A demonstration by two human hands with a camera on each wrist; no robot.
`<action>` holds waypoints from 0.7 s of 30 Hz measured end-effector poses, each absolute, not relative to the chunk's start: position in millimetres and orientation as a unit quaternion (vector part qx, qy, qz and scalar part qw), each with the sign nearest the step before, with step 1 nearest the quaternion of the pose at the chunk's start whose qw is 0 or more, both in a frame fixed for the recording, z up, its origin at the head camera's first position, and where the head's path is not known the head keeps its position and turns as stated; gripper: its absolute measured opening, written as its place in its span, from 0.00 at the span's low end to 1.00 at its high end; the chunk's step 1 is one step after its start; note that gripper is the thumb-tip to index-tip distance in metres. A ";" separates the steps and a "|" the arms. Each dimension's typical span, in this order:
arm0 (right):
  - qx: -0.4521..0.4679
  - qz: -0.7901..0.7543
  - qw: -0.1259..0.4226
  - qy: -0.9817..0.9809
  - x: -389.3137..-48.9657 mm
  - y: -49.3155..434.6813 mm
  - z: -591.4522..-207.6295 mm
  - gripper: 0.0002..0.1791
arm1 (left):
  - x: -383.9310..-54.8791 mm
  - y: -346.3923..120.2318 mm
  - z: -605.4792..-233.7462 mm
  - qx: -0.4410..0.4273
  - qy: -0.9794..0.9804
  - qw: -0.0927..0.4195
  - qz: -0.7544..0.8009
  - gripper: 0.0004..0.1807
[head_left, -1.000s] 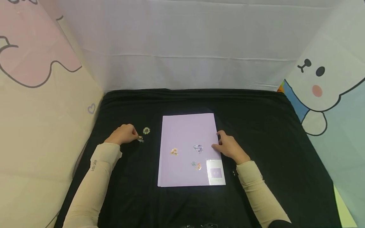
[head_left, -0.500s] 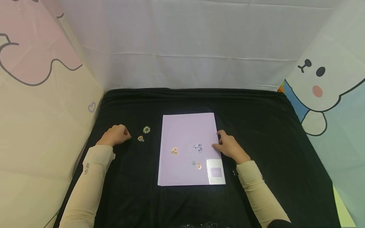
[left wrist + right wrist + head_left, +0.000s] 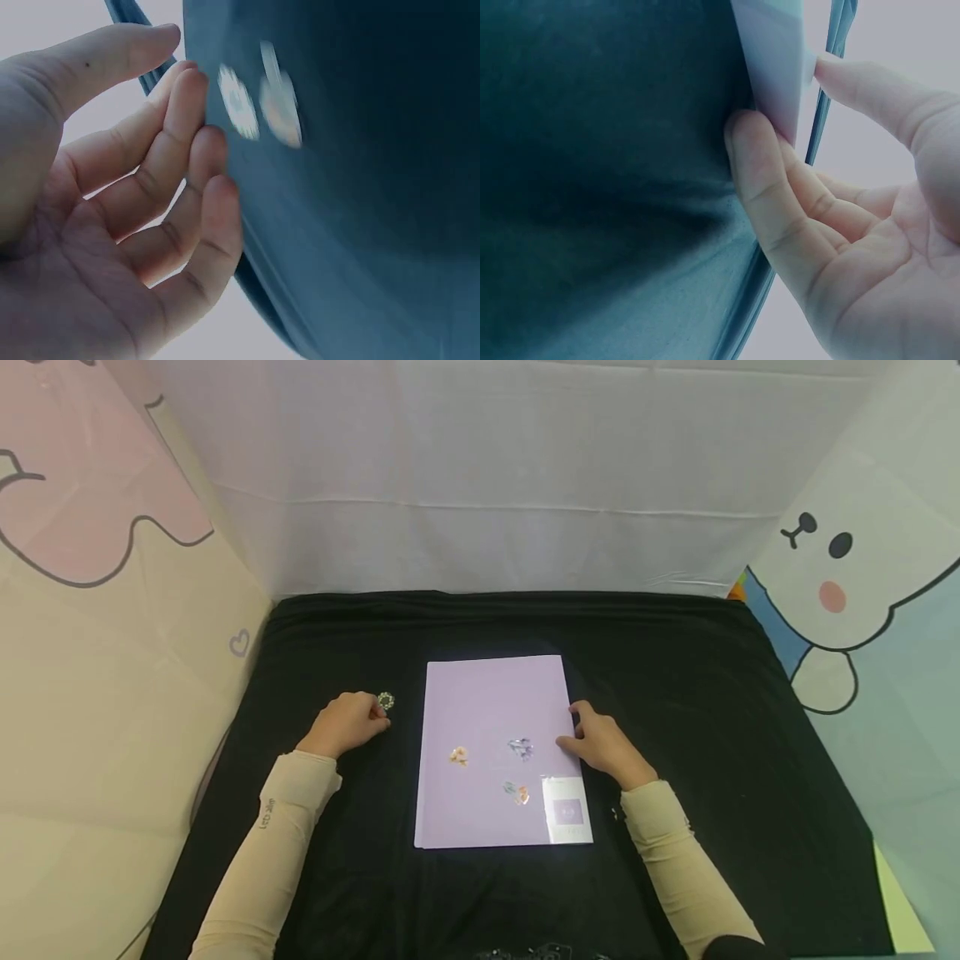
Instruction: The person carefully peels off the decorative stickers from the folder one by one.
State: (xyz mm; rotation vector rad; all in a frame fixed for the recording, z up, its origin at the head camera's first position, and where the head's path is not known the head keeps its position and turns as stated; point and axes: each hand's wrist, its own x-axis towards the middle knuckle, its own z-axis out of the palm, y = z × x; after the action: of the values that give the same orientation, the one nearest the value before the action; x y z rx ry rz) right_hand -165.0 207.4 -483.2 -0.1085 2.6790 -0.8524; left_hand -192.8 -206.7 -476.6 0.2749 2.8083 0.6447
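A light purple folder (image 3: 495, 702) lies on the black cloth, bearing three small flower stickers: a yellow one (image 3: 459, 756), a bluish-purple one (image 3: 521, 748) and an orange-green one (image 3: 522, 794). My right hand (image 3: 603, 747) holds the folder's right edge, thumb on top, fingers along the side and beneath (image 3: 772, 67). Left of the folder, my left hand (image 3: 347, 724) hovers over the cloth, its thumb apart from the slightly bent fingers, nothing between them. Just past its fingertips lies a round wreath sticker (image 3: 386, 701). A second, orange-and-white sticker (image 3: 280, 109) shows blurred in the left wrist view; the hand hides it in the head view.
A clear label pocket (image 3: 567, 811) sits at the folder's lower right corner. Black cloth (image 3: 675, 693) covers the table around it. Dark small items (image 3: 551, 952) lie at the near edge. Printed fabric walls (image 3: 480, 485) enclose the back and sides.
My left hand drew back left from the orange-and-white sticker, leaving it on the cloth, then returned rightward over it. The right hand stays at the folder's edge.
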 end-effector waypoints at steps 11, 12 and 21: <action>-0.044 -0.291 0.158 0.943 -168.8 208.4 -483.9 0.36 | -181.3 -143.3 -491.2 0.183 0.965 0.035 0.186 0.06; -0.044 -0.291 0.157 0.943 -169.0 208.5 -483.7 0.35 | -180.3 -138.6 -492.3 0.192 0.964 0.029 0.181 0.06; -0.041 -0.290 0.164 0.942 -168.0 207.4 -483.7 0.36 | -168.9 -110.3 -501.4 0.252 0.950 0.026 0.180 0.04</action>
State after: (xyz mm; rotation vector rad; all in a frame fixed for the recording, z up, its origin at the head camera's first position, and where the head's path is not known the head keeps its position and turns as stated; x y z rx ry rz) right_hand -168.0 207.4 -483.7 -0.1168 2.6840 -0.8277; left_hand -168.9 -110.3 -501.4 0.7795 2.9381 0.5574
